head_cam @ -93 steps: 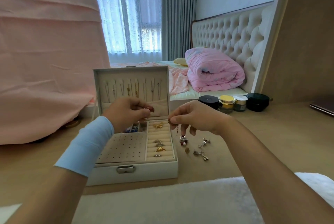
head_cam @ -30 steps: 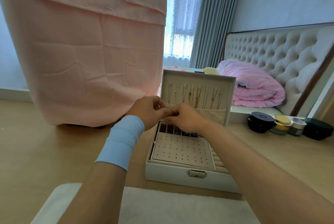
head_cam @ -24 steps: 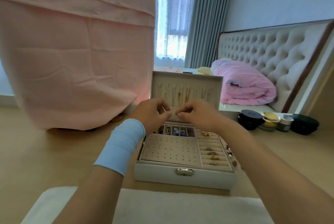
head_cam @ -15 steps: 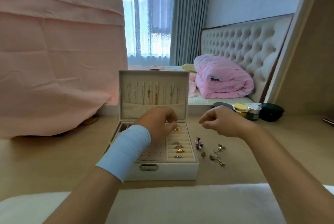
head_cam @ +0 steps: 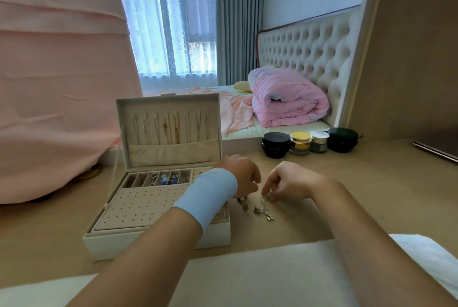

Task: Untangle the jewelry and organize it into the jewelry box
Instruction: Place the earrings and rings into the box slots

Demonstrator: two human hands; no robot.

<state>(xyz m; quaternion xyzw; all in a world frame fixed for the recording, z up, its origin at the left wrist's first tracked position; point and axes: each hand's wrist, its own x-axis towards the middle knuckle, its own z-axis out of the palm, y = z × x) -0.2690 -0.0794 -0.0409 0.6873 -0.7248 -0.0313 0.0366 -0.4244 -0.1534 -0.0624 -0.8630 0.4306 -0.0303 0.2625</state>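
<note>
1. The step in hand looks like picking the next piece from the loose jewelry, which lies on the table just beside the right side of the open jewelry box.
2. The right hand reaches down to the pile, thumb and forefinger pinched on one small silvery piece at its top edge.
3. The left hand, with a blue wristband, hovers over the left end of the pile with its fingers curled down. I cannot tell whether it holds anything.
4. In the box, necklaces hang in the upright lid. The back compartments hold small pieces, and the holed earring panel looks bare.
5. The pieces seem to lie close together, perhaps hooked on one another.
6. The next move likely calls for lifting the pinched piece slowly, with the left hand steadying whatever clings to it, then carrying it to a fitting slot.
7. A quick pull could drag neighbours along or scatter them.
</note>
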